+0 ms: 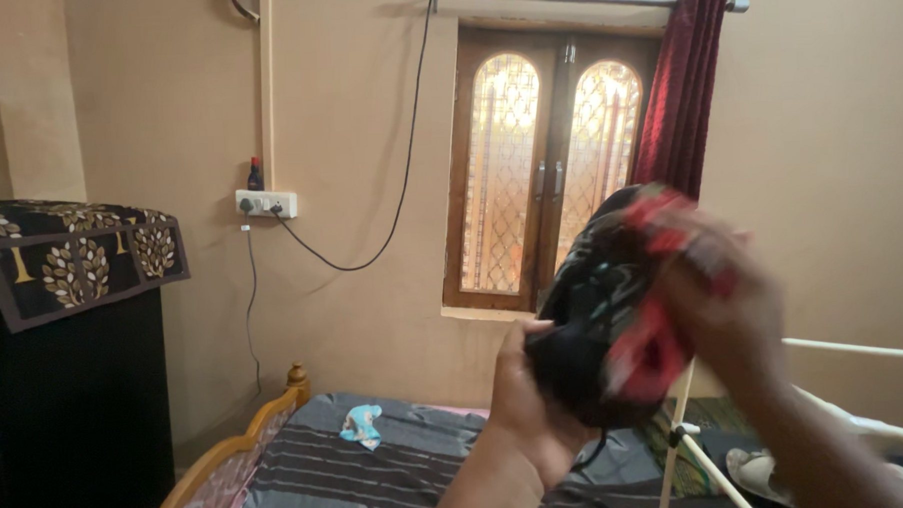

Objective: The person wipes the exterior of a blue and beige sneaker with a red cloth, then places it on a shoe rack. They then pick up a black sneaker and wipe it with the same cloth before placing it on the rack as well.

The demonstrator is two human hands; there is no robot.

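1. Thing in hand: a bundled black cloth garment with red trim and faint teal marks [613, 303], held up in the air between both hands, in front of the arched wooden window [549, 170] and well above the bed with the grey striped sheet [379, 467].
2. Handling, by judgement: soft and limp, folds bunch and sag. Looks light, since both hands carry it at chest height. Not fragile. The weave cannot be read through the motion blur, so how slippery it is stays unknown.
3. Where to take hold, by judgement: anywhere along the bunched body works. A fistful at the lower end plus a pinch on the red edge would keep it from unrolling.
4. Left hand [527, 402]: closed around the lower end of the bundle, thumb up along its near side, palm underneath. A firm grip.
5. Right hand [718, 290]: heavily blurred, lying over the upper right side of the bundle against the red trim. It touches the cloth, but whether its fingers are clenched on it cannot be told.
6. Relation: the bundle sits between the two hands, left below and left of it, right above and right of it.
7. Around: a small pale blue cloth scrap [361, 425] lies near the head end of the bed, well apart from the hands. A white metal drying rack [693, 446] stands at the bed's right edge, below the right forearm. A dark red curtain [681, 86] hangs behind the bundle.
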